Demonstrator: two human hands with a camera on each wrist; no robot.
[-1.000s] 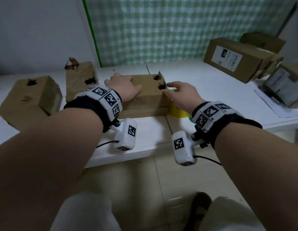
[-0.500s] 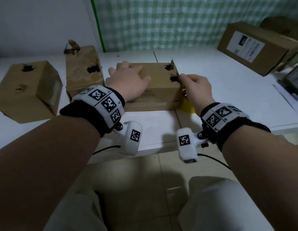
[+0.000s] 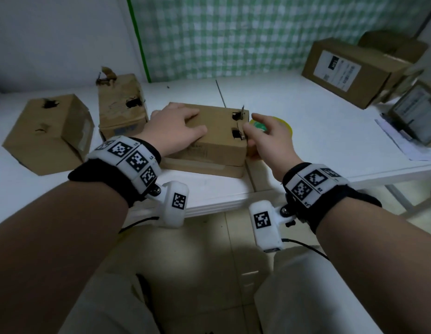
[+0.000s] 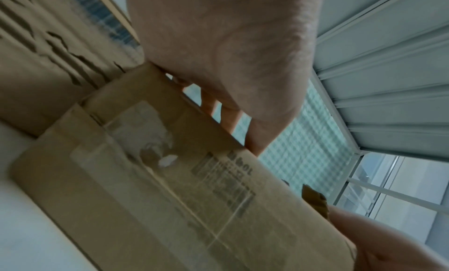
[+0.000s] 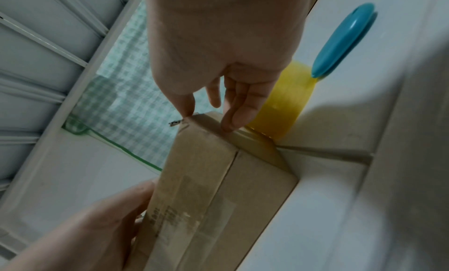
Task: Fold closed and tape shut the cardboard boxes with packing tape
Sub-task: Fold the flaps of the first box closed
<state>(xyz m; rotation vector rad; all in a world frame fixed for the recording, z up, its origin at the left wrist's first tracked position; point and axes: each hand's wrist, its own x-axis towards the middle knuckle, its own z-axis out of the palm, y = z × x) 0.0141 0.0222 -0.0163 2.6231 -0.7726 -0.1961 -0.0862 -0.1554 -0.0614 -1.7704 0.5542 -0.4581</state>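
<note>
From my head view, my left hand (image 3: 176, 131) lies flat with straight fingers on the closed cardboard box (image 3: 217, 141) near the front of the white counter (image 3: 318, 131). My right hand (image 3: 267, 141) touches the box's right end, fingers relaxed, the yellow tape roll (image 3: 285, 124) just beyond.

At my left wrist, the fingers (image 4: 228, 119) lie along the box top.

At my right wrist, the fingertips (image 5: 229, 121) touch the box edge beside the tape, grasping nothing.

A flat box (image 3: 217, 131) lies at the centre of the surface (image 3: 318, 145). The left hand (image 3: 176, 131) rests on its top at 9 o'clock; the right hand (image 3: 267, 141) touches its 3 o'clock end. A tape roll (image 3: 285, 126) sits just beyond that end. Two boxes (image 3: 120, 104) (image 3: 48, 131) stand at 9 o'clock, a labelled box (image 3: 349, 71) far off at 2 o'clock.
</note>
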